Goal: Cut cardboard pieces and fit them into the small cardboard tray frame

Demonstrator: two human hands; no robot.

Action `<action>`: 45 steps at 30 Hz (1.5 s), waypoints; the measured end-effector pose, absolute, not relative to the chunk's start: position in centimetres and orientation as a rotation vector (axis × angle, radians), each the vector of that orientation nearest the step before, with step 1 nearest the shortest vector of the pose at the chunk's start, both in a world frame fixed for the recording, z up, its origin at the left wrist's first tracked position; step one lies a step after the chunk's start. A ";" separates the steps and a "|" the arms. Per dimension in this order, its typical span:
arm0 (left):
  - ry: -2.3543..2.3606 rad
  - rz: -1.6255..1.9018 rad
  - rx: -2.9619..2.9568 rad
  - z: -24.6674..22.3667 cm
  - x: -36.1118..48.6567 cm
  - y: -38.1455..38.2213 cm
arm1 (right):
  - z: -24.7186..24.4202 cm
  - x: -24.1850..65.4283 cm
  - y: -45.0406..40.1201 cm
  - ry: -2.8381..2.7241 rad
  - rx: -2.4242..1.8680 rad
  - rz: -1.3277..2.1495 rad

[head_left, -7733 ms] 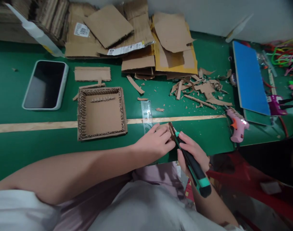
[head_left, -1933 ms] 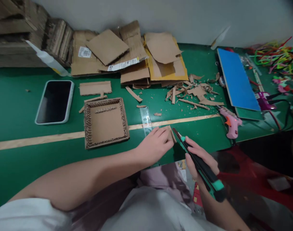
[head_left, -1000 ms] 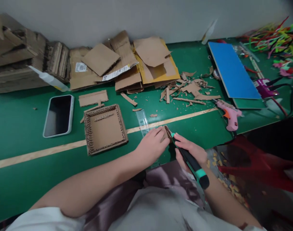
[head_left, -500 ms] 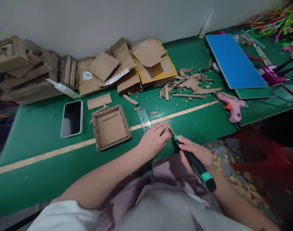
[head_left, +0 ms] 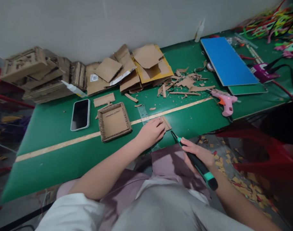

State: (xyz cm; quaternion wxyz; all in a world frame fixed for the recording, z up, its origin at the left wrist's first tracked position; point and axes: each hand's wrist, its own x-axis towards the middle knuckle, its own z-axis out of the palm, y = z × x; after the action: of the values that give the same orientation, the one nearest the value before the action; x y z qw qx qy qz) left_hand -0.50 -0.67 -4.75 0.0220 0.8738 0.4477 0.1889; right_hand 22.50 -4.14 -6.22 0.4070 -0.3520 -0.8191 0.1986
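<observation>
My left hand (head_left: 153,132) presses down on a small cardboard piece (head_left: 166,124) and a clear ruler (head_left: 142,113), its fingers close together. Wrapped in my right hand (head_left: 199,153) is a black and green cutting tool (head_left: 198,162), its thin tip just off the lower right corner of that piece. Left of my left hand lies a square cardboard tray (head_left: 114,122) with corrugated walls. A flat cardboard strip (head_left: 104,100) rests behind the tray.
A phone (head_left: 80,115) lies at the left. Cardboard stacks (head_left: 50,75) and scraps (head_left: 188,82) line the back. A pink glue gun (head_left: 227,102) and blue board (head_left: 229,62) are at the right. A red chair (head_left: 269,154) stands below the table edge.
The tool's tip has come away from the cardboard piece and now sits slightly to its lower right. The camera view has shifted, showing more of the left side.
</observation>
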 end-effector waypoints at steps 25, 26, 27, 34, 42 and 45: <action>1.953 0.795 2.360 -6.3 1.1 -10.7 | -6.5 21.3 -3.3 -0.995 -0.955 1.140; 1.945 0.779 2.353 -6.3 0.8 -10.6 | -6.5 21.3 -3.3 -0.986 -0.958 1.130; 1.942 0.760 2.343 -6.2 0.6 -10.4 | -6.6 21.2 -3.4 -0.970 -0.958 1.125; 2.021 0.644 2.266 -5.3 -0.6 -9.4 | -7.5 21.0 -3.6 -0.972 -0.996 1.126; 2.099 0.496 2.179 -4.7 -1.7 -5.8 | -7.6 20.1 -2.6 -1.025 -1.000 1.072; 2.092 0.465 2.160 -3.2 -1.9 -4.8 | -7.2 19.3 -1.2 -0.993 -0.965 1.052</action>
State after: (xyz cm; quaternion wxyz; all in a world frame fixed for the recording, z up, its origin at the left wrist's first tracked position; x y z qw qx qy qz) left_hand -1.86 -4.79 -3.15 0.0494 0.7089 0.6868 0.1525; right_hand 19.27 -1.16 -7.15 0.6452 -0.4240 -0.4364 0.4621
